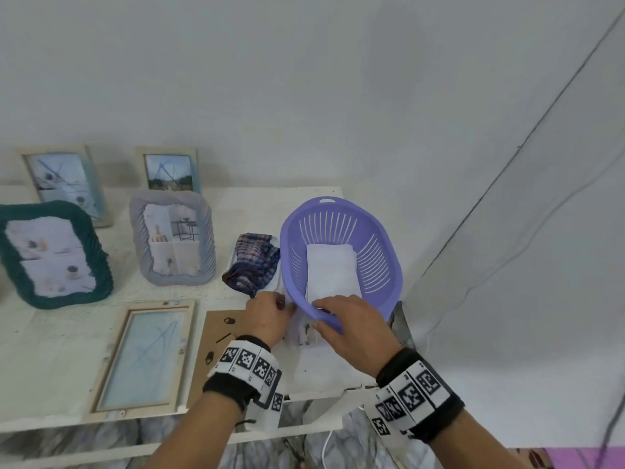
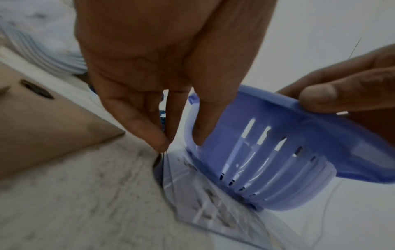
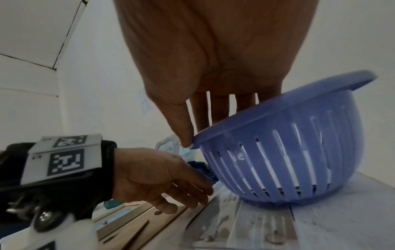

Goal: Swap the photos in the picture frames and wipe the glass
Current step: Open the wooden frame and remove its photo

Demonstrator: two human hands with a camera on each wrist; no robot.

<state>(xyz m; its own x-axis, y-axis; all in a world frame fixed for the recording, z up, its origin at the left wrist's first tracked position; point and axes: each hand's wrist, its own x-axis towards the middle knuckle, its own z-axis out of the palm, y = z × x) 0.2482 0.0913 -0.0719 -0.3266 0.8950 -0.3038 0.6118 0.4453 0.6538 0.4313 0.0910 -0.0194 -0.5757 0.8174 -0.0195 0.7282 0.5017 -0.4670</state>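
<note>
A purple slotted basket (image 1: 375, 265) (image 2: 267, 169) (image 3: 288, 160) stands at the table's right end, its near side tipped up. My right hand (image 1: 324, 316) (image 3: 200, 132) grips its near rim, thumb outside and fingers inside. A photo (image 1: 306, 333) (image 2: 213, 208) (image 3: 245, 219) lies flat, partly under the basket. My left hand (image 1: 287, 308) (image 2: 164, 147) pinches that photo's left edge. To the left, a wooden frame (image 1: 145, 357) lies flat with its brown backing board (image 1: 220, 330) (image 2: 42, 126) beside it.
White sheets (image 1: 333, 269) lie in the basket. A plaid cloth (image 1: 252, 262) sits on a small white tray just behind my left hand. A teal frame (image 1: 50, 255), a grey frame (image 1: 172, 242) and two wooden frames (image 1: 169, 170) stand upright behind. A wall rises on the right.
</note>
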